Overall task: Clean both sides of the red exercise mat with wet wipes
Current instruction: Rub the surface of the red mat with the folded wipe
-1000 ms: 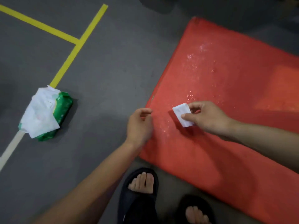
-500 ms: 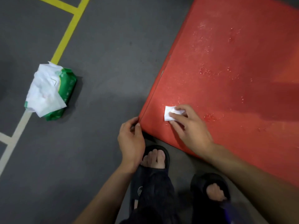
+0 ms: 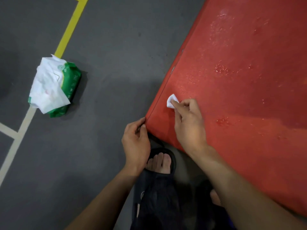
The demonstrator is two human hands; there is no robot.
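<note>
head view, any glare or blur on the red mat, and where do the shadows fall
Head view: wet patches on the red mat catch scattered specular glints; a darker band of shadow crosses its right part; the right hand pinching the wipe and the left hand look sharp; wide-angle bending shows toward the frame edges; the wipes pack casts a soft shadow to its right.

A gym or sports hall: grey floor with yellow court lines and a red mat.
</note>
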